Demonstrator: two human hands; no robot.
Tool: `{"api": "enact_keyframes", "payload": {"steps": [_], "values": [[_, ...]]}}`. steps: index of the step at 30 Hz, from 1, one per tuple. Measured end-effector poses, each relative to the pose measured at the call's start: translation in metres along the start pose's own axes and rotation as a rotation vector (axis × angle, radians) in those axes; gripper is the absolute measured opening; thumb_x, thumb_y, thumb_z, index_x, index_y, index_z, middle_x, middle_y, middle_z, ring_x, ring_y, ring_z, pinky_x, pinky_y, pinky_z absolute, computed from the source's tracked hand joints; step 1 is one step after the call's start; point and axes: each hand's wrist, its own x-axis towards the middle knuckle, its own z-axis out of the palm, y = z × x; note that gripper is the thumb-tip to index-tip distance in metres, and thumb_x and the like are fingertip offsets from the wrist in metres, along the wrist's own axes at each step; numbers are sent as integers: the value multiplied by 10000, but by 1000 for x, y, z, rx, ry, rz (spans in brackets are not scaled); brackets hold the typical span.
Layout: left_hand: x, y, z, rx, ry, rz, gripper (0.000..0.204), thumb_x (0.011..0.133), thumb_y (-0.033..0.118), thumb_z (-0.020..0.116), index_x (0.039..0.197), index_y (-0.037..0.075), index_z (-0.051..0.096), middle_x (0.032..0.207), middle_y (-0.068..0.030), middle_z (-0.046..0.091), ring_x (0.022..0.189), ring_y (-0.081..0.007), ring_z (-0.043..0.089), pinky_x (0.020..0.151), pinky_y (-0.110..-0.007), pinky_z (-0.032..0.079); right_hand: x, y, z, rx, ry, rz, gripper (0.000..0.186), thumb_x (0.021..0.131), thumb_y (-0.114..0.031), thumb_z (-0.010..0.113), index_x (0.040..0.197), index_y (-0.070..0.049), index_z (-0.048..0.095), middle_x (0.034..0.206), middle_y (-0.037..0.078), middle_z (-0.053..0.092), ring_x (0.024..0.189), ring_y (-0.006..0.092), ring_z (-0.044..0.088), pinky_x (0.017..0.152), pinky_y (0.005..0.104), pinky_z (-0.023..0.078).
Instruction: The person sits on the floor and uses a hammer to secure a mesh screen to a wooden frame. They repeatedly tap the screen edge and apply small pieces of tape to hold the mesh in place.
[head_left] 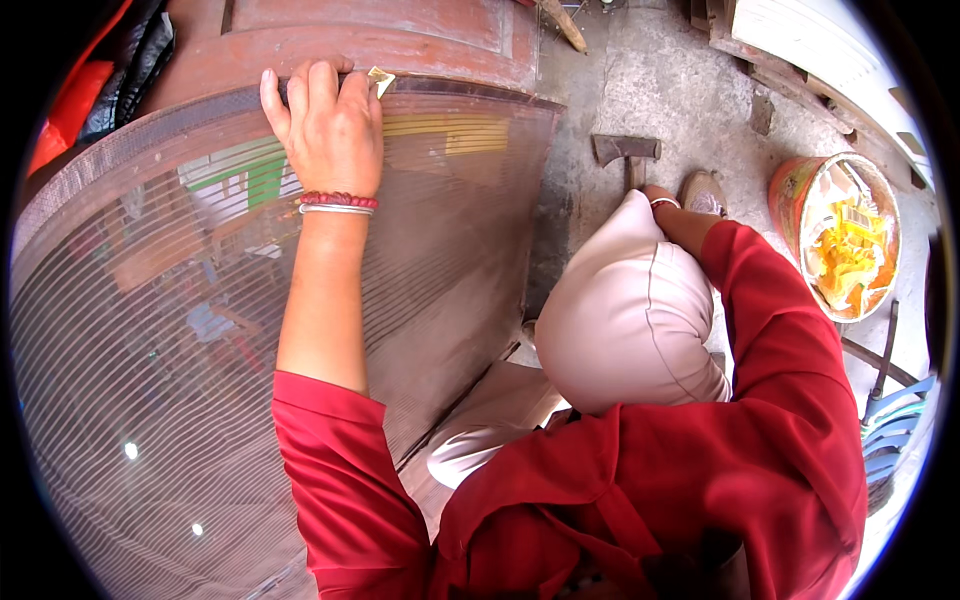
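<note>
My left hand (328, 120) is closed over the top edge of a translucent ribbed panel (450, 220) with a dark border. A small pale yellow scrap (381, 80) shows beside its index finger; whether I pinch it or it sits on the edge, I cannot tell. Beyond my raised knee, my right hand (657, 196) grips the short handle of a hatchet (626, 149), its dark metal head low over the concrete floor. The knee and sleeve hide most of that hand. Red beads and a pale bangle circle my left wrist.
A reddish-brown wooden panel (430, 30) lies behind the ribbed one. At right stands a round bucket (790, 200) holding yellow scraps. Blue slatted plastic (885, 435) is at lower right, a wooden stick (563, 25) at the top, and red and black bags (75, 110) at upper left.
</note>
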Motion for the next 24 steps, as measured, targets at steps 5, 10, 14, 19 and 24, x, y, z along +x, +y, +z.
{"api": "enact_keyframes", "payload": {"steps": [5, 10, 14, 19, 24], "values": [[0, 0, -3, -7, -4, 4, 92, 725, 142, 711, 788, 105, 655, 977, 8, 580, 1021, -205, 530, 1083, -507, 255, -33, -12, -9, 107, 203, -105, 432, 766, -312, 636, 982, 60, 676, 890, 263, 679, 855, 362, 679, 784, 449, 527], [1, -1, -3, -2, -4, 10, 102, 713, 124, 704, 802, 101, 661, 974, -5, 568, 1032, -207, 524, 1086, -508, 259, -61, -32, -26, 852, 107, 22, 222, 761, -209, 663, 725, 0, 595, 615, 94, 577, 475, 222, 547, 464, 360, 470], [2, 2, -2, 0, -14, 4, 100, 714, 124, 703, 802, 102, 659, 978, -5, 566, 1031, -207, 524, 1085, -509, 260, -113, -65, -67, 1027, 27, -186, 157, 785, -140, 664, 715, -15, 601, 602, 45, 556, 538, 183, 582, 494, 312, 469], [1, 1, -6, -2, -30, 4, 95, 719, 125, 700, 801, 104, 657, 980, -7, 565, 1027, -210, 524, 1085, -508, 263, -170, -122, -134, 1201, -699, -881, 201, 786, -143, 701, 828, -41, 533, 625, 21, 518, 530, 137, 540, 519, 282, 463], [0, 0, -4, 3, -35, 3, 104, 739, 152, 713, 795, 105, 639, 991, 0, 582, 1016, -216, 528, 1079, -512, 251, -200, -196, -136, 1099, -323, -1017, 195, 850, -166, 671, 864, -39, 524, 627, 29, 524, 516, 117, 517, 489, 273, 441]]}}
